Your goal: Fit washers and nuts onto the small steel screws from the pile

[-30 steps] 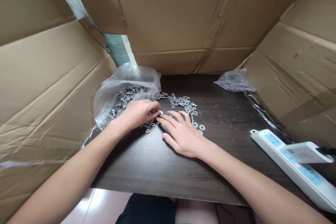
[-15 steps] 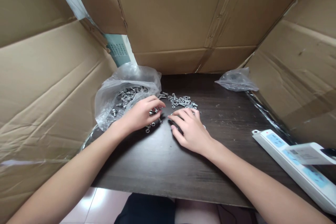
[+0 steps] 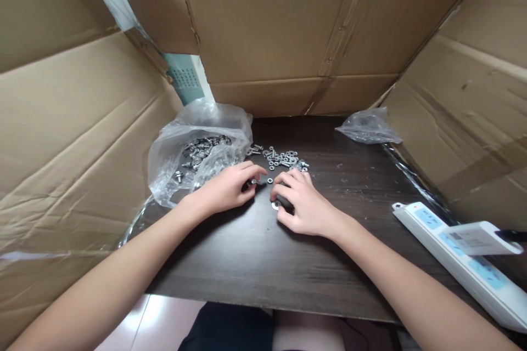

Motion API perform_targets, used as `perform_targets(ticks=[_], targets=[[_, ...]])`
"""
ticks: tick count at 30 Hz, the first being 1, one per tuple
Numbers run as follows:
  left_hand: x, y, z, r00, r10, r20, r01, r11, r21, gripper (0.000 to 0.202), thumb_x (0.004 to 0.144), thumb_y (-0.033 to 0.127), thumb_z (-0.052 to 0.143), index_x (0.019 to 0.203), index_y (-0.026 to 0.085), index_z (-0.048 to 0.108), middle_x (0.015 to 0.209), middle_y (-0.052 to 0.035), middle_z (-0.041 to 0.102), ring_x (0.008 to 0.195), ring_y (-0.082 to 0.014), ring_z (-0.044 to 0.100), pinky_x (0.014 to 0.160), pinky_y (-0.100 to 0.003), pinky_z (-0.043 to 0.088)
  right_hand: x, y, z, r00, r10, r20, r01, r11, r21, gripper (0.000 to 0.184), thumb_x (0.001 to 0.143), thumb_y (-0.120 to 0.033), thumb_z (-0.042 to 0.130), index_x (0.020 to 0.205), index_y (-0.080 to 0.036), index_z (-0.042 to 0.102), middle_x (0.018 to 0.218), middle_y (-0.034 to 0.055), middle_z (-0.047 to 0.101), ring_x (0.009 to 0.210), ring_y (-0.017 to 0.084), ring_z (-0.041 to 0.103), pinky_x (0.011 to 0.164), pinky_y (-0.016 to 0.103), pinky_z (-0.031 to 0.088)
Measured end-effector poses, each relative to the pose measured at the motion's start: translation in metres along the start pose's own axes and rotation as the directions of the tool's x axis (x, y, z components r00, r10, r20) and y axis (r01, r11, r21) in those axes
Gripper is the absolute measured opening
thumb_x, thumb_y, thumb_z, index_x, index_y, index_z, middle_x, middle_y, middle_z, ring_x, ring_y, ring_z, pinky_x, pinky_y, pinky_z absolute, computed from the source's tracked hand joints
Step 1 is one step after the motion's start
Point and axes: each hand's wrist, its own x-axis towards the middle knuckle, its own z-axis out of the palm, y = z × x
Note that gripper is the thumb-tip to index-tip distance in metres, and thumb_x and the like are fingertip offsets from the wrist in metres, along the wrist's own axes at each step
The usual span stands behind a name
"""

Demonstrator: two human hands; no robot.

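Note:
My left hand [image 3: 233, 189] is curled low over the table in front of the open plastic bag. A small metal bolt [image 3: 254, 181] shows between its thumb and index finger; the palm side is hidden. To its right, my right hand [image 3: 307, 205] pinches a flat washer [image 3: 275, 205] at the table between thumb and fingertips. A single nut [image 3: 270, 181] lies on the dark table between the two hands. Just beyond my right hand spreads a loose pile of bolts, nuts and washers [image 3: 285, 160].
The clear plastic bag [image 3: 164, 148] at the left holds many bolts. Another crumpled plastic bag [image 3: 368, 126] lies at the back right. A white power strip [image 3: 448, 252] with a plugged-in adapter runs along the right. Cardboard walls [image 3: 280, 22] enclose the dark table [image 3: 247, 263].
My left hand has moved slightly right and down, covering the nuts and bolts seen beside it. My right hand has shifted a little right, its fingers closing on a washer.

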Motion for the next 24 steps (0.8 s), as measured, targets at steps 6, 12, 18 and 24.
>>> perform_targets(ticks=[6,12,18,24], targets=[[0.001,-0.003,-0.004,0.999,-0.04,0.026,0.039,0.998,0.041,0.028,0.091,0.013,0.059,0.118,0.017,0.065,0.103,-0.0076,0.07,0.094,-0.0201,0.068,0.084,-0.032,0.055,0.001,-0.005,0.0,0.999,0.035,0.032,-0.036,0.999,0.01,0.012,0.079,-0.013,0.059,0.088,-0.02,0.057,0.106,0.0084,0.062,0.107,0.028,0.048,0.094,0.048,0.038],[0.001,-0.004,-0.005,0.998,0.03,-0.05,-0.03,1.0,-0.009,0.017,0.096,0.02,0.06,0.111,0.017,0.067,0.098,-0.0063,0.073,0.089,-0.018,0.07,0.081,-0.03,0.056,0.002,-0.007,0.002,0.998,0.055,0.002,-0.055,0.998,0.041,0.015,0.077,-0.01,0.059,0.083,-0.021,0.051,0.088,0.0036,0.063,0.097,0.025,0.051,0.091,0.043,0.036],[0.0,0.006,-0.005,0.985,0.112,-0.135,-0.121,0.991,-0.061,0.019,0.096,0.022,0.061,0.113,0.017,0.067,0.099,-0.0065,0.075,0.089,-0.0169,0.071,0.083,-0.03,0.058,0.004,0.0,0.008,0.972,0.092,-0.214,-0.067,0.99,0.12,0.009,0.087,-0.013,0.054,0.09,-0.021,0.058,0.083,0.0039,0.066,0.082,0.022,0.057,0.084,0.041,0.042],[0.0,0.014,0.0,0.976,0.129,-0.174,-0.158,0.974,-0.162,0.022,0.094,0.023,0.067,0.115,0.017,0.066,0.097,-0.0047,0.076,0.086,-0.0147,0.073,0.084,-0.027,0.059,0.008,-0.001,0.011,0.867,0.335,-0.369,-0.109,0.851,0.514,0.006,0.091,-0.02,0.058,0.091,-0.021,0.063,0.086,0.0036,0.063,0.07,0.016,0.062,0.063,0.029,0.053]])
